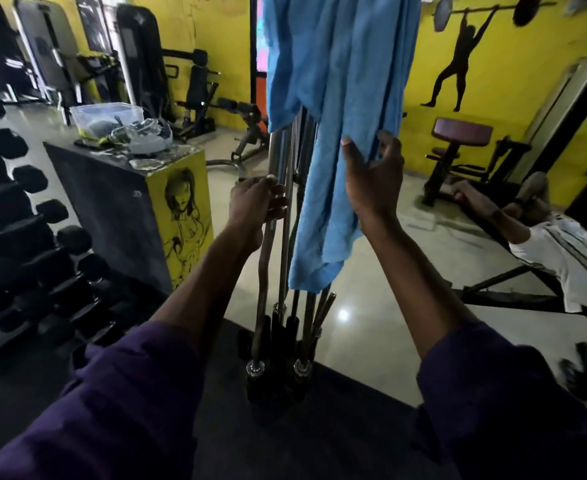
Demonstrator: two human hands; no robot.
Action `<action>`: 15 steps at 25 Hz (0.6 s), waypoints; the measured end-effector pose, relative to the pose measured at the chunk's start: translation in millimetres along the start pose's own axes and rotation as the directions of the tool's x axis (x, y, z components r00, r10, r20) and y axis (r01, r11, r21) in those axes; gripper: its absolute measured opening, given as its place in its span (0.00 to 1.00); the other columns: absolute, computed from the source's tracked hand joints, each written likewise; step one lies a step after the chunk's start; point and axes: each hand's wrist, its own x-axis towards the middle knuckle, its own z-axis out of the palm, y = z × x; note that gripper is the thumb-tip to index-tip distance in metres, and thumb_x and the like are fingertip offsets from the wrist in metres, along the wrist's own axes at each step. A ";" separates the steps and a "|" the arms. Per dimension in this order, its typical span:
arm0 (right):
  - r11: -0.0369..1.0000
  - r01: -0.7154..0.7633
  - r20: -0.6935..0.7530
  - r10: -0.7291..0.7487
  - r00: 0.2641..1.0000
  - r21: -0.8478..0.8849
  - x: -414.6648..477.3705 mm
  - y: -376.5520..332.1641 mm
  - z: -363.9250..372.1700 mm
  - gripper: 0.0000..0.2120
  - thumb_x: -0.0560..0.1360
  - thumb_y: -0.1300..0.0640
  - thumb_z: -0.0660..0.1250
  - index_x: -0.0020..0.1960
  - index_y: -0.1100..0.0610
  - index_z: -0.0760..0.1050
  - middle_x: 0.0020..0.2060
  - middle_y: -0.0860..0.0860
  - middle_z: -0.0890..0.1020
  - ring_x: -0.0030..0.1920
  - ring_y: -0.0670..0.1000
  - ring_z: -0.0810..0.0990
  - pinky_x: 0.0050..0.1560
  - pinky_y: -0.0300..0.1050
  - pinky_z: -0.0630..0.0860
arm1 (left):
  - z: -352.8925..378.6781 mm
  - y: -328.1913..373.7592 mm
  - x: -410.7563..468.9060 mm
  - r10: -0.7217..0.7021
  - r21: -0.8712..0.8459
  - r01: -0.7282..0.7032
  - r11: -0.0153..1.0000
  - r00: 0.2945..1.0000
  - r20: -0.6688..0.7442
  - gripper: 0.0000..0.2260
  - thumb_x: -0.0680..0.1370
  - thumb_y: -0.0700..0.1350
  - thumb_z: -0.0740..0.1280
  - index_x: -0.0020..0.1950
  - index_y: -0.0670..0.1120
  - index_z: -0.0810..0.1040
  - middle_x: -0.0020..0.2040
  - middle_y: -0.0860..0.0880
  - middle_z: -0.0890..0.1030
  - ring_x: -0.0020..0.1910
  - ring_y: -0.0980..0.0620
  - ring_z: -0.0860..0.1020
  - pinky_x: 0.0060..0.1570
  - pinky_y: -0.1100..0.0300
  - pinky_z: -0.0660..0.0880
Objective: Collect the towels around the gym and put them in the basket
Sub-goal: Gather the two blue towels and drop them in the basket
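We logged 1 towel [337,81] hanging on the bars [285,150], uncollected; no basket seen. Our L hand [255,202] gripped 1 of them; R hand [371,181] spread open, empty.

Walls [493,109]: standing painted bright yellow, one carrying a black silhouette mural [456,64] of a figure lifting a barbell.
Floor [364,341]: pale glossy tiles throwing back a small spot of light [343,315]; a dark mat [302,438] lying in the foreground.
Left side: black dumbbells [30,178] sitting in rows on a rack.
Centre: upright steel bars [285,161] standing in a floor holder.
Cabinet [112,209]: showing a sketched figure on its yellow side, bearing a clear plastic tub [107,114].
Far end: black weight machines [198,88] lining the wall.
Right: a maroon padded seat [463,131] standing near the wall; a person in a white striped shirt [562,251] lying back.
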 end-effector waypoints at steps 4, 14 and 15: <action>0.996 0.070 -0.078 -0.074 0.994 -0.048 19.5 -17.1 21.2 0.46 0.73 0.40 0.74 0.79 0.62 0.58 0.75 0.60 0.66 0.76 0.57 0.65 0.76 0.52 0.63 | -2.5 5.7 25.7 0.019 0.001 -0.019 1.000 1.000 0.010 0.05 0.80 0.41 0.63 0.49 0.43 0.78 0.44 0.43 0.80 0.43 0.43 0.79 0.38 0.54 0.76; 0.991 0.099 -0.064 -0.105 0.992 -0.085 106.6 -81.3 34.5 0.40 0.77 0.39 0.67 0.82 0.53 0.56 0.73 0.58 0.70 0.73 0.58 0.70 0.71 0.52 0.68 | 31.6 27.8 64.9 0.064 0.044 -0.065 0.997 0.997 0.032 0.08 0.82 0.44 0.62 0.54 0.42 0.78 0.47 0.45 0.83 0.43 0.49 0.82 0.46 0.54 0.78; 0.981 0.143 -0.060 -0.152 0.987 -0.132 112.4 -81.8 33.3 0.33 0.80 0.42 0.64 0.80 0.54 0.62 0.72 0.58 0.73 0.72 0.58 0.72 0.70 0.52 0.69 | 33.9 27.9 66.0 0.063 0.045 -0.065 0.997 0.997 0.032 0.08 0.82 0.44 0.62 0.53 0.43 0.78 0.47 0.45 0.83 0.42 0.49 0.82 0.45 0.54 0.78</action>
